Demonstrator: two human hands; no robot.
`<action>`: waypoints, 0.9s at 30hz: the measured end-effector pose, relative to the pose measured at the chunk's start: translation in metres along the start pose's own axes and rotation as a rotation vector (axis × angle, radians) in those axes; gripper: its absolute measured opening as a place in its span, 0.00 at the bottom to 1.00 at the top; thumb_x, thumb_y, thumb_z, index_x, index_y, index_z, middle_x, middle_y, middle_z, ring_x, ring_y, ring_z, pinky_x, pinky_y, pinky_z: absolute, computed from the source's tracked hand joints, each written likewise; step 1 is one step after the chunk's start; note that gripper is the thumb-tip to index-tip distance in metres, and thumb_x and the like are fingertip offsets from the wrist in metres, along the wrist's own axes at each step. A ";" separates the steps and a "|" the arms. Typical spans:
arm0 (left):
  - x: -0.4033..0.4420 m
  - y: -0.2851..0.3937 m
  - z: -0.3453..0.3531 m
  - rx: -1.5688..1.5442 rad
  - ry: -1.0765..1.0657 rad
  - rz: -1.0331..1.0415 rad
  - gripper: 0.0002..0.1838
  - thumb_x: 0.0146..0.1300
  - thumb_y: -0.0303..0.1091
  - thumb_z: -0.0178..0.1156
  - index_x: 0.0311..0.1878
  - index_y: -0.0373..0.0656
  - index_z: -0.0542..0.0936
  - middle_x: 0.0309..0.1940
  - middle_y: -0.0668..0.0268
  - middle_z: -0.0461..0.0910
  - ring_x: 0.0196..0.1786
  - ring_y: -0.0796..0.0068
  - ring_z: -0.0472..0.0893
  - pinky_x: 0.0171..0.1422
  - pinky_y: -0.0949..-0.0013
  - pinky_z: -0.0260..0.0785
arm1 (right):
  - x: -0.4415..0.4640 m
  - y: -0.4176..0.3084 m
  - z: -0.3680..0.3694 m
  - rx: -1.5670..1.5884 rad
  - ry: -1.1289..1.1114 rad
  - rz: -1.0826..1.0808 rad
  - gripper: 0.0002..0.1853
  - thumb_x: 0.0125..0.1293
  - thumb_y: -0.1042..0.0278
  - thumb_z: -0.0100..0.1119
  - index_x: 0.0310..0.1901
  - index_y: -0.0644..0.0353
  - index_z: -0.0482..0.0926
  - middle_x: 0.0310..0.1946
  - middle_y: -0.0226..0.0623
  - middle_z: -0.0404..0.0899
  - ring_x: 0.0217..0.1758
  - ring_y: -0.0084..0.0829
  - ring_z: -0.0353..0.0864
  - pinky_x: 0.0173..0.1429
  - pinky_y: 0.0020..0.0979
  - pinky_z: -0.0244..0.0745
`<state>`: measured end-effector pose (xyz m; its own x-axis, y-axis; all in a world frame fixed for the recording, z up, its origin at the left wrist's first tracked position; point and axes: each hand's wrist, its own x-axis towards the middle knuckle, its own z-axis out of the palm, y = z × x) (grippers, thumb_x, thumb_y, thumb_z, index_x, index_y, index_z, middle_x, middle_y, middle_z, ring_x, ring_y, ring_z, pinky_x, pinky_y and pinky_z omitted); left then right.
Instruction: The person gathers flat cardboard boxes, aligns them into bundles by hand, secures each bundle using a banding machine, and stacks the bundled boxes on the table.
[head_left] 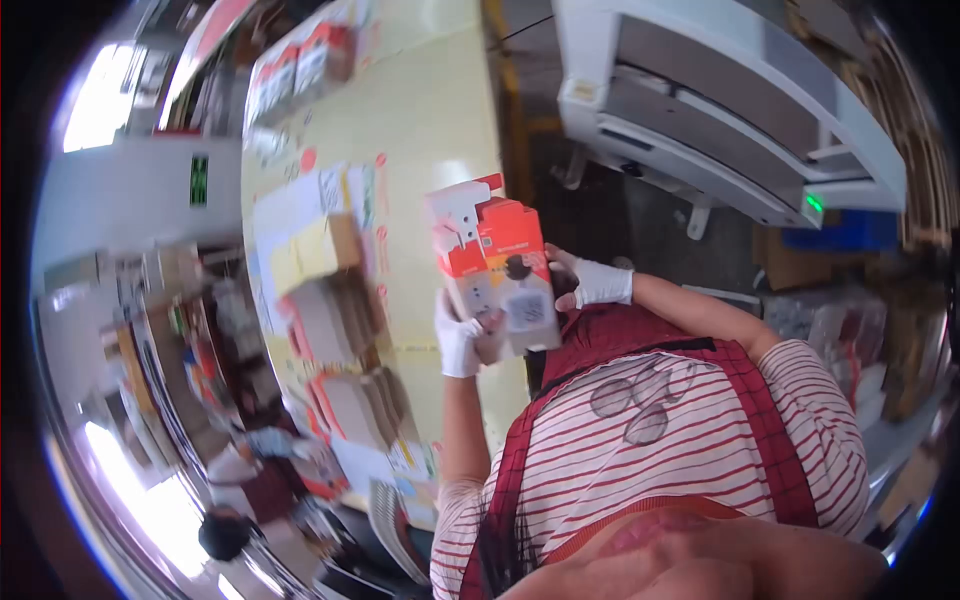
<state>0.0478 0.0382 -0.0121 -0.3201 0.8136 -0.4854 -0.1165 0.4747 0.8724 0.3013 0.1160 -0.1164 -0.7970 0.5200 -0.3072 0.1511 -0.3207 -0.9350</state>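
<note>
Between my gloved hands is a red, orange and white printed carton (pixel 520 268), with a QR code on its lower front and a red flap at its top. My left hand (pixel 462 338) wraps the carton's lower left side, fingers bare at the tips. At its right edge my right hand (pixel 598 282) grips it, thumb and fingertips bent against the side. Both hands wear white gloves. The carton is tilted in front of my striped shirt and dark red apron, beside the cream table (pixel 440 130). Its contents are hidden.
Stacks of flat cartons (pixel 335 315) and more cartons (pixel 365 410) lie along the table's far side. Several red and white boxes (pixel 305 70) stand at its upper end. A white-grey machine (pixel 720 110) with a green light is on the right. Another person (pixel 240 500) is at lower left.
</note>
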 end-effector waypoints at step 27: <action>0.195 0.077 0.348 0.101 -0.487 0.050 0.43 0.52 0.48 0.79 0.61 0.26 0.71 0.52 0.53 0.80 0.52 0.64 0.81 0.57 0.65 0.74 | -0.079 -0.077 -0.215 0.311 1.514 0.049 0.31 0.61 0.43 0.69 0.47 0.71 0.84 0.43 0.42 0.86 0.44 0.32 0.83 0.52 0.34 0.75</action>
<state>0.3036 0.3506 -0.0596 0.1559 0.8871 -0.4345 -0.0132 0.4417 0.8971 0.4788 0.2694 -0.0585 0.5516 0.7312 -0.4013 -0.1185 -0.4075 -0.9055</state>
